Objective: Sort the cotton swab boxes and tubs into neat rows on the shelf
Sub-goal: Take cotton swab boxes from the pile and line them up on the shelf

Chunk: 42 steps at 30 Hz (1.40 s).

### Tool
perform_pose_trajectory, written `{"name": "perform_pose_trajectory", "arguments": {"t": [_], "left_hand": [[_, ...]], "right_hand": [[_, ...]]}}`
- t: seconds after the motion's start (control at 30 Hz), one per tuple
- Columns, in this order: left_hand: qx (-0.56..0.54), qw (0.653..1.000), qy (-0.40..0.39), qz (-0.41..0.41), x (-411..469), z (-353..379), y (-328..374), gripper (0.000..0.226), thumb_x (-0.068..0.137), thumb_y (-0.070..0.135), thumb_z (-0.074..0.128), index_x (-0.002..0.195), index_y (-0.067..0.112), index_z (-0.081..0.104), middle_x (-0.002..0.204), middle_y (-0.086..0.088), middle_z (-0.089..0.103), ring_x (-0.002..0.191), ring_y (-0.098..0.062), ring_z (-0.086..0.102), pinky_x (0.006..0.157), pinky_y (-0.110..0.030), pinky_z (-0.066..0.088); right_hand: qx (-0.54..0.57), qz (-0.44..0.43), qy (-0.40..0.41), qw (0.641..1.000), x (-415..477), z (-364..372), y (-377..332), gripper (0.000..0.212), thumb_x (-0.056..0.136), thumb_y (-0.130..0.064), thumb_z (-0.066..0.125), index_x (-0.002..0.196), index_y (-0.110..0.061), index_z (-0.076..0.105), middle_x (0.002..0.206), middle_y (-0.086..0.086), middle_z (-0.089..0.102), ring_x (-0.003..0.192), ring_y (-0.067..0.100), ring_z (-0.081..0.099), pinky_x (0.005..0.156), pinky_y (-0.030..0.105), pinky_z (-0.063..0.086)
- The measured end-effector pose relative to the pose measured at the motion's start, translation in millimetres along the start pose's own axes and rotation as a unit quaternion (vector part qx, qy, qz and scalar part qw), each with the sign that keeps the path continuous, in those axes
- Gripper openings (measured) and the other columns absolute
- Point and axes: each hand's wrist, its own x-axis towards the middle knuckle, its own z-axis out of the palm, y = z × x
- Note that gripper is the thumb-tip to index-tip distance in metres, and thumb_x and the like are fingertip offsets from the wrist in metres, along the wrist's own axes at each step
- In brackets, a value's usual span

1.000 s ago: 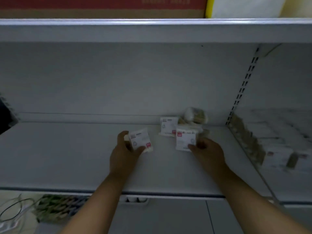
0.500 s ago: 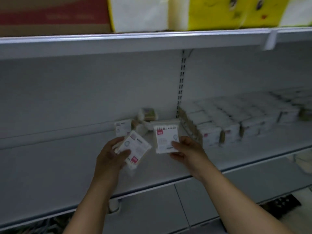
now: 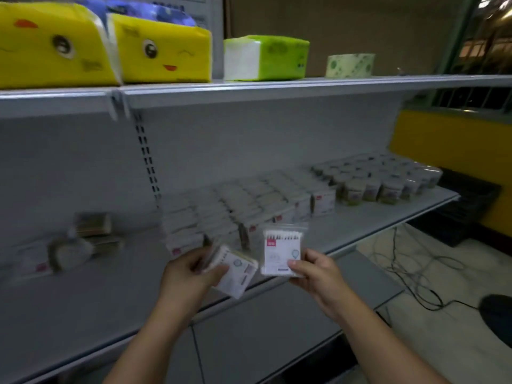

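My left hand (image 3: 188, 275) grips a white cotton swab pack (image 3: 235, 270), tilted, in front of the grey shelf (image 3: 97, 300). Upright just to its right is a second swab pack (image 3: 281, 252) with a red label, pinched by my right hand (image 3: 315, 275). Behind them, white swab boxes (image 3: 243, 206) stand in rows on the shelf. Round swab tubs (image 3: 388, 181) fill rows at the far right. A loose blurred heap of swab packs (image 3: 80, 242) lies on the shelf's left section.
Yellow tissue packs (image 3: 160, 48), a green tissue pack (image 3: 266, 56) and a paper roll (image 3: 350, 65) sit on the upper shelf. Black cables (image 3: 410, 273) trail over the floor at the right, near a yellow cabinet (image 3: 454, 151).
My view has swung right and both hands have carried their packs away from the loose heap, toward the rows of boxes. The packs now hang in front of the shelf edge.
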Motion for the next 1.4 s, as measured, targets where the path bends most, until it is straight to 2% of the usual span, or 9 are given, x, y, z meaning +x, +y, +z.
{"name": "perform_pose_trajectory", "arguments": {"t": [0.23,0.33,0.5,0.7,0.83,0.97,1.13,1.27,1.4], "left_hand": [[0.075,0.996,-0.042,0.031,23,90,19,0.031,0.071,0.011,0.079,0.081,0.036,0.064,0.078,0.025,0.065,0.068,0.014,0.059,0.058,-0.005,0.044],[0.123,0.988,-0.054,0.071,44,117,29,0.023,0.073,0.019,0.078,0.086,0.034,0.068,0.087,0.021,0.066,0.08,0.005,0.06,0.066,-0.006,0.042],[0.201,0.97,-0.054,0.126,88,158,44,0.015,0.073,0.028,0.076,0.086,0.032,0.07,0.094,0.01,0.068,0.087,-0.01,0.062,0.078,-0.028,0.05],[0.33,0.903,-0.022,0.273,124,203,43,0.024,0.073,0.034,0.077,0.096,0.025,0.073,0.093,0.003,0.072,0.089,-0.021,0.062,0.089,-0.031,0.031],[0.426,0.856,-0.005,0.294,140,226,42,0.028,0.076,0.037,0.074,0.103,0.029,0.071,0.096,0.007,0.072,0.092,-0.018,0.061,0.084,-0.031,0.018],[0.538,0.812,-0.042,0.222,152,240,32,0.032,0.089,0.043,0.054,0.121,0.037,0.058,0.117,0.014,0.063,0.109,-0.011,0.051,0.091,-0.029,0.014],[0.568,0.797,-0.03,0.203,150,250,29,0.036,0.089,0.039,0.057,0.123,0.029,0.06,0.123,0.007,0.057,0.115,-0.018,0.046,0.091,-0.032,0.02],[0.607,0.769,-0.032,0.198,145,251,34,0.036,0.09,0.037,0.053,0.122,0.025,0.061,0.117,0.002,0.059,0.11,-0.021,0.048,0.087,-0.032,0.023],[0.636,0.752,-0.047,0.167,140,253,39,0.043,0.086,0.031,0.051,0.129,0.026,0.054,0.12,0.004,0.056,0.109,-0.018,0.047,0.087,-0.03,0.021]], "right_hand": [[0.029,0.024,0.041,0.998,21,-91,-13,0.023,0.084,0.008,0.056,0.098,-0.01,0.062,0.082,0.001,0.075,0.071,0.014,0.071,0.056,0.022,0.054],[0.032,0.007,0.064,0.997,45,-114,-25,0.024,0.083,0.009,0.056,0.098,-0.009,0.062,0.081,0.001,0.075,0.07,0.014,0.071,0.057,0.023,0.055],[0.028,-0.028,0.1,0.994,88,-141,-43,0.02,0.081,0.009,0.057,0.093,-0.006,0.062,0.081,0.002,0.074,0.074,0.015,0.071,0.061,0.022,0.056],[-0.008,-0.059,0.127,0.99,126,-182,-66,0.025,0.08,0.008,0.061,0.071,-0.014,0.054,0.066,-0.006,0.068,0.067,0.008,0.067,0.056,0.018,0.052],[-0.103,-0.068,0.082,0.989,154,-205,-75,0.014,0.075,0.007,0.067,0.085,0.001,0.061,0.083,0.01,0.067,0.077,0.02,0.065,0.071,0.028,0.053],[-0.391,-0.1,-0.013,0.915,187,-210,-78,0.038,0.071,-0.011,0.079,0.056,-0.016,0.045,0.049,-0.013,0.049,0.048,-0.005,0.045,0.051,0.009,0.033],[-0.475,-0.112,-0.081,0.869,214,-211,-61,0.03,0.072,-0.027,0.078,0.075,-0.019,0.049,0.07,-0.003,0.056,0.067,0.009,0.057,0.055,0.011,0.037],[-0.497,-0.235,-0.054,0.834,215,-208,-59,0.081,0.066,-0.029,0.083,0.135,-0.028,0.04,0.126,0.002,0.051,0.116,0.02,0.045,0.093,0.032,0.044],[-0.558,-0.439,-0.076,0.7,215,-211,-60,0.064,0.062,-0.02,0.087,0.119,-0.006,0.062,0.13,0.027,0.049,0.121,0.031,0.033,0.099,0.058,0.036]]}}
